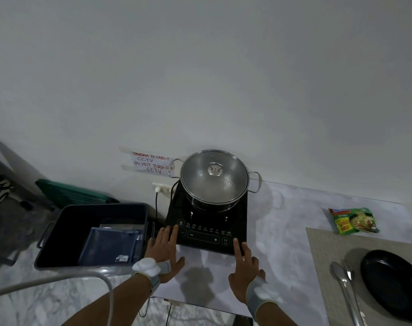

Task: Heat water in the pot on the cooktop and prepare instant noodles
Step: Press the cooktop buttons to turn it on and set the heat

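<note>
A steel pot (214,198) with a glass lid (214,176) stands on the black induction cooktop (207,227) against the wall. My left hand (164,252) lies flat with straight fingers on the cooktop's front left corner. My right hand (245,262) has its index finger stretched onto the control panel at the front right, the other fingers curled. A green instant noodle packet (353,221) lies on the counter at the right, apart from both hands.
A dark plastic bin (59,236) with a blue pouch (110,247) sits left of the cooktop. At the right, a placemat (329,255) carries a black plate (393,283), spoon (341,278) and fork (352,285). A power strip (161,187) and cable lie behind.
</note>
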Demonstrator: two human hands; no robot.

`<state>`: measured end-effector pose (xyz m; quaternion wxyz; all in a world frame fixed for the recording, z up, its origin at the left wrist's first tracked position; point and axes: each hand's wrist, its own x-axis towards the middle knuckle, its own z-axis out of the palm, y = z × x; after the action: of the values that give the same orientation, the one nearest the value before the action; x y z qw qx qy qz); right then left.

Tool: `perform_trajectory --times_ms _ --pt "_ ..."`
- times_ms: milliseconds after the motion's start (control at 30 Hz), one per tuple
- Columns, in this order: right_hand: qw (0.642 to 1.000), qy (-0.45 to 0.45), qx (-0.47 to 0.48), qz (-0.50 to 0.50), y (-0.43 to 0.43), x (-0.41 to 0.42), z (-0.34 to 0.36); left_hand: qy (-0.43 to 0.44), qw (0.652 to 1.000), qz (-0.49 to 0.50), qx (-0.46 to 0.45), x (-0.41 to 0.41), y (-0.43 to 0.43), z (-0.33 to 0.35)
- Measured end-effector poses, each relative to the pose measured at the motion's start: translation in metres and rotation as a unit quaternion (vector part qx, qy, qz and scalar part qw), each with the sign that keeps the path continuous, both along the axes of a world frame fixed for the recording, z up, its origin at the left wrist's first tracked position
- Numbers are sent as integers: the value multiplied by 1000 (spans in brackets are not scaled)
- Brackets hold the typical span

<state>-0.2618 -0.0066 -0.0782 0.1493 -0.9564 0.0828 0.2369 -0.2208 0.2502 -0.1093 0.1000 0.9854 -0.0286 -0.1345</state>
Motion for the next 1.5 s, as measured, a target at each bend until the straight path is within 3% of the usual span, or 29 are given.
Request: perform_trajectory --times_ms 267,700,1500 --pt "999 -15 -33 16 2 3 -2 -5 1000 -3 -2 -1 0 5" --pt "998 -49 44 -25 2 -1 -2 -17 1000 -3 -4 -2 -4 18" --pt "998 -46 42 -26 4 5 -2 -6 998 -21 52 10 -5 24"
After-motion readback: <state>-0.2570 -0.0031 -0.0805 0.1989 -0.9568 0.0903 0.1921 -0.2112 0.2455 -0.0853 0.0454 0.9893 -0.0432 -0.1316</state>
